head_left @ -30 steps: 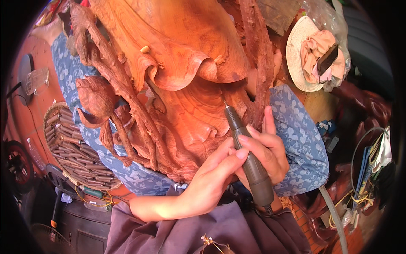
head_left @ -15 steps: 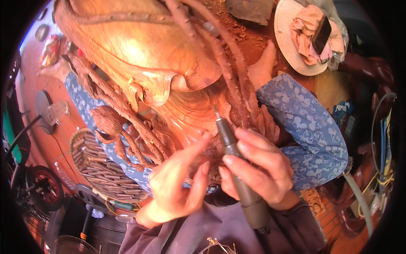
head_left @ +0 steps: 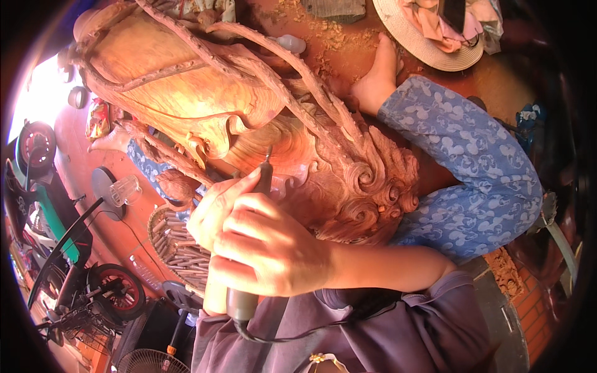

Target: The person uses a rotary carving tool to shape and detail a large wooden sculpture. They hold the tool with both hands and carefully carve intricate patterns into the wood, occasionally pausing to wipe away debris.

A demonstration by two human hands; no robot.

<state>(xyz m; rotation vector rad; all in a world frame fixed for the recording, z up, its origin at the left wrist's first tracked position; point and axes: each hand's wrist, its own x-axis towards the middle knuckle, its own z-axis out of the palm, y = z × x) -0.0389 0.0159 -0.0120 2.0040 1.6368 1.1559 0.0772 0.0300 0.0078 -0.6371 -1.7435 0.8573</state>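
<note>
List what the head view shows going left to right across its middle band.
Parked scooter → clear plastic cup → left hand → rotary carving tool held in the right hand → carved curls of the wooden sculpture → blue patterned trouser leg.

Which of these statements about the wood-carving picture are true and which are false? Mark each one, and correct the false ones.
1. The right hand holds a pen-shaped rotary carving tool. True.
2. The tool's tip points away from the wooden carving, into open air. False: the tip is at the reddish carved surface, near the scrolls.
3. A round woven tray of chisels lies to the left of the hands. True.
4. The straw hat sits on the person's lap. False: it lies on the floor at top right, with cloth in it.
5. The left hand is close beside the tool. True.
</note>
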